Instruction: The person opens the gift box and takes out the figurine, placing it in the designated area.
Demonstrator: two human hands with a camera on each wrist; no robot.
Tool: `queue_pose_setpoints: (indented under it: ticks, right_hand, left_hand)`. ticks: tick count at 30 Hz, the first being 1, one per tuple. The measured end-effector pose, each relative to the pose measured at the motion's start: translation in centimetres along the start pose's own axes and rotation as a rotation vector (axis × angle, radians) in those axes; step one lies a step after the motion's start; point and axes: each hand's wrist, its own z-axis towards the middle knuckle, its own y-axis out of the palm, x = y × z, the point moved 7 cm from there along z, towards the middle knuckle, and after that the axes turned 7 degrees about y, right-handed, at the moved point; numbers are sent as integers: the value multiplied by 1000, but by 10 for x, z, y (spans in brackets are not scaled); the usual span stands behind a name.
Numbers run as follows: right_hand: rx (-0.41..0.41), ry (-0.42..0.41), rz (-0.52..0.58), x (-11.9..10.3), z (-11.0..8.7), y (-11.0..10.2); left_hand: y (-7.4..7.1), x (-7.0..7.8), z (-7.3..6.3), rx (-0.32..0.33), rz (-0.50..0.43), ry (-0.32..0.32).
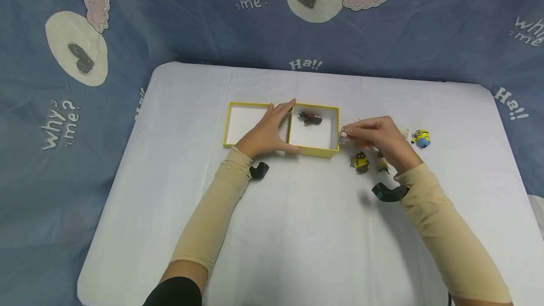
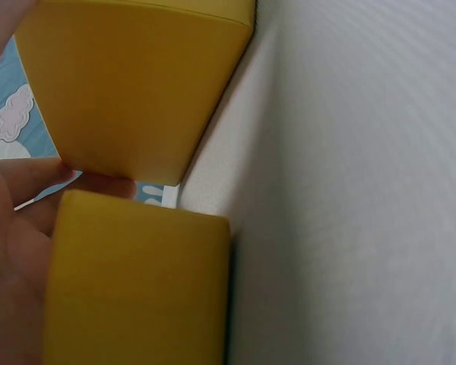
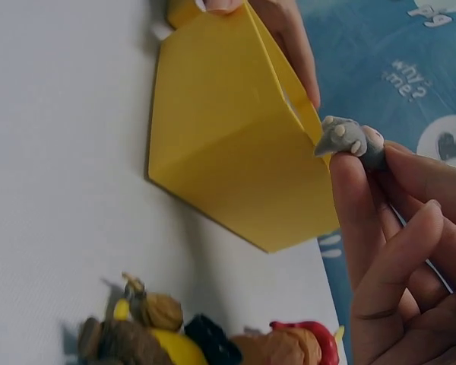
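In the head view, my left hand [image 1: 267,131] spans the left end of a yellow box [image 1: 316,152], thumb on the near wall and fingertips at the far rim. Inside this white-lined box lies a small dark figurine [image 1: 310,118]. Just beyond the box's right wall, my right hand [image 1: 384,138] pinches a small grey figurine [image 1: 343,136] between thumb and fingertips. The right wrist view has the grey figurine [image 3: 357,143] up by the box's rim. Yellow box walls [image 2: 137,91] fill much of the left wrist view, with left fingertips behind them.
A second shallow yellow box part [image 1: 227,124] lies left of the first, partly behind my left hand. Right of the box stand a yellow figurine with brown [image 1: 360,162], a green-based figurine [image 1: 383,168] and a yellow-and-blue figurine [image 1: 421,138]. A patterned blue cloth [image 1: 191,22] hangs behind the white table.
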Motion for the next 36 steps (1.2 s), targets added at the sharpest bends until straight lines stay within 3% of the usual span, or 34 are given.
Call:
queue_pose_setpoints:
  ticks: [6, 17, 36]
  right_hand:
    - [6, 9, -12, 9, -5, -11]
    - [17, 12, 81, 22, -16, -32]
    - [73, 39, 8, 50, -35, -67]
  left_hand:
    - [0, 1, 0, -2, 2, 5]
    - [0, 2, -1, -1, 1, -4]
    - [1, -1, -1, -1, -3, -13]
